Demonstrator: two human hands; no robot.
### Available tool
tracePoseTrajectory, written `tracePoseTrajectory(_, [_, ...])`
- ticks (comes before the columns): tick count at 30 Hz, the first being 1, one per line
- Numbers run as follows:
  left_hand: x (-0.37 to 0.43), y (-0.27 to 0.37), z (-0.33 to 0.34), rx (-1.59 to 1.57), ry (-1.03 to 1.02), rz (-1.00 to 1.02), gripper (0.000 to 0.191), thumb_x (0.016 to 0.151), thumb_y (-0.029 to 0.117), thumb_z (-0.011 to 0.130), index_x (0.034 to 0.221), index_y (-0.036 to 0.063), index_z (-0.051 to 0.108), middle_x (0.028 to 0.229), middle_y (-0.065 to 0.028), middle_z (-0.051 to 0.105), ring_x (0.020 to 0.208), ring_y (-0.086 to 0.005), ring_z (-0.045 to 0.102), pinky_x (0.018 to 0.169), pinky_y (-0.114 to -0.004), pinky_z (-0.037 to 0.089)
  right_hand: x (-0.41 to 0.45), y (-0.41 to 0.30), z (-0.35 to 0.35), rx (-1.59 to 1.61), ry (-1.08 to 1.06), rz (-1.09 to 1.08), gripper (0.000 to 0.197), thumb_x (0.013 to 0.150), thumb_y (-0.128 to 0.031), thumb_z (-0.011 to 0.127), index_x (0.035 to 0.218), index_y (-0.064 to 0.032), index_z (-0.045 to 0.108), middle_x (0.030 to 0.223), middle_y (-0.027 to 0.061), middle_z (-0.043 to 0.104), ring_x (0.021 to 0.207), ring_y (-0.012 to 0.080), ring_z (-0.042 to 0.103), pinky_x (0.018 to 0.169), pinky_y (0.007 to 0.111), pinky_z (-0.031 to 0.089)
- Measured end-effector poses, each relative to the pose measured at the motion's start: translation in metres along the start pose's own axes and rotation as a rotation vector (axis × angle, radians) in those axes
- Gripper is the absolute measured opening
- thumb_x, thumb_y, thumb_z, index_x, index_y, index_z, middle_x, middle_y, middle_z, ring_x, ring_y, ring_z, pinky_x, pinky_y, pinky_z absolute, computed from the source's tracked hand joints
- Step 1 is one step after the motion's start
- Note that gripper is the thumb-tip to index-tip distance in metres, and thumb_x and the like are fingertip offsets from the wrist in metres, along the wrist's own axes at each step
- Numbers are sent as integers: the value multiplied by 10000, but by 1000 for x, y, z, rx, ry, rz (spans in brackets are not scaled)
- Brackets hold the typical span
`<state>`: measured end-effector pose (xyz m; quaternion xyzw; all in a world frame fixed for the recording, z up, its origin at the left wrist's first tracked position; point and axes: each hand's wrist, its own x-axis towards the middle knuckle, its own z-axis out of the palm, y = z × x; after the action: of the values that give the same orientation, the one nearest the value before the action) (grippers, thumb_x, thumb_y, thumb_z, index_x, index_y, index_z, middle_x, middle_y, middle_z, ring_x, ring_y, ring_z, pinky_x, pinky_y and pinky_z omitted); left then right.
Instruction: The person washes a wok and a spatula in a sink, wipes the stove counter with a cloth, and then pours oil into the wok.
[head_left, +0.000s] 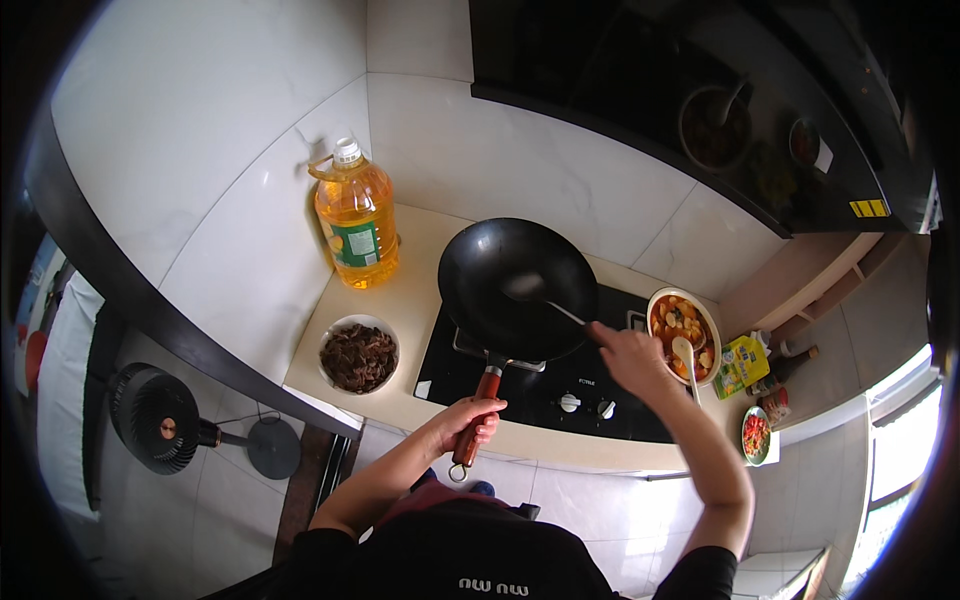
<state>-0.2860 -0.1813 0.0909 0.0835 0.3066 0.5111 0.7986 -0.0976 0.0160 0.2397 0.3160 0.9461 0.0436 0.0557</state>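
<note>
My left hand (472, 421) is closed around the red wooden handle of a black wok (487, 322), which sits over the left part of a black gas hob (622, 409). In my right hand (628, 358) is the handle of a metal ladle (562, 309), its blurred bowl inside the wok. The wok's inside looks dark, with no food that I can make out. Left of the hob stands a white bowl (358, 354) of dark brown shredded food. To the right, a pot (718, 345) of red soup with pieces in it holds a pale spoon (685, 356).
A large bottle of yellow oil (360, 217) stands at the back left. Right of the pot are a yellow packet (742, 366), dark bottles and a plate of chopped red and green food (755, 435). A black range hood (637, 90) overhangs the hob. A fan (157, 418) stands on the floor.
</note>
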Motion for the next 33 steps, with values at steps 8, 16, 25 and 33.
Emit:
tracePoseTrajectory(8, [0, 5, 6, 15, 84, 6, 314, 883, 274, 616, 678, 119, 435, 545, 32, 440, 418, -45, 412, 394, -191, 340, 27, -18, 71, 462, 660, 163, 408, 887, -184, 551, 1278, -91, 479, 841, 187, 631, 725, 373, 625, 624, 423, 521])
tracePoseTrajectory(16, [-2, 3, -7, -8, 33, -26, 247, 854, 274, 659, 812, 120, 470, 621, 33, 486, 482, -50, 440, 454, -206, 386, -36, 24, 9, 1758, 74, 556, 372, 934, -232, 533, 1267, -69, 493, 657, -2, 486, 436, 22, 313, 371, 158, 222])
tracePoseTrajectory(25, [-2, 3, 0, 18, 102, 5, 253, 852, 259, 661, 841, 95, 468, 678, 6, 502, 552, -71, 474, 520, -221, 417, -55, -2, 81, 2353, -224, 544, 268, 958, -220, 492, 1188, -85, 478, 684, 25, 443, 453, 20, 272, 370, 148, 197])
tracePoseTrajectory(33, [-5, -1, 15, 51, 220, 93, 241, 881, 283, 622, 925, 88, 487, 739, 3, 491, 604, -68, 459, 542, -204, 406, -53, -19, 86, 2381, -209, 557, 180, 959, -203, 456, 1057, -53, 469, 710, 42, 473, 456, 34, 301, 350, 145, 215])
